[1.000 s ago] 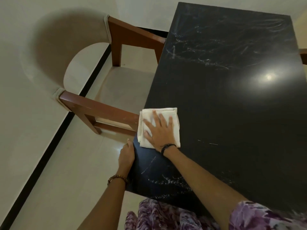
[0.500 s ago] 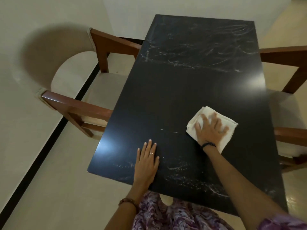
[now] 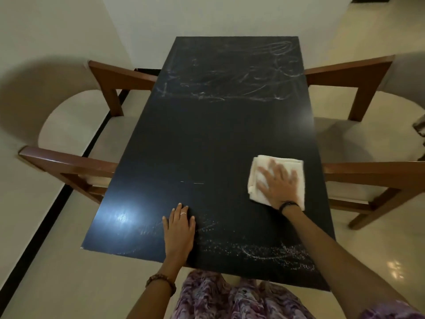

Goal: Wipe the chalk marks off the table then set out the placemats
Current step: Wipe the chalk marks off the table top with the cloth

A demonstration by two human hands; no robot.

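In the head view, a long rectangular black desk (image 3: 207,139) is seen from its near short edge, with its far short edge set towards a pale wall. A folded cream-white cloth (image 3: 259,178) is laid flat on the desktop close to the right long edge, somewhat nearer the near edge than the far one. The right hand (image 3: 279,186) is spread on top of the cloth, fingers straight and splayed, pressing it down; the hand is blurred, and a dark band is worn at its wrist. The left hand (image 3: 179,231) is laid flat and open on the bare desktop by the near edge, left of the middle, with fingers together and a thin ring on one finger; a beaded brown bracelet (image 3: 161,280) is worn at that wrist. White chalk marks (image 3: 230,86) are spread in scribbled loops across the far third of the desk, and a second band of speckled chalk marks (image 3: 264,252) is seen along the near edge, towards the near right corner. The middle stretch of the desktop appears largely dark, apart from a short faint line. A brown wooden armchair with pale upholstery (image 3: 69,134) is drawn up at the left long edge, and a matching armchair (image 3: 368,143) at the right long edge.
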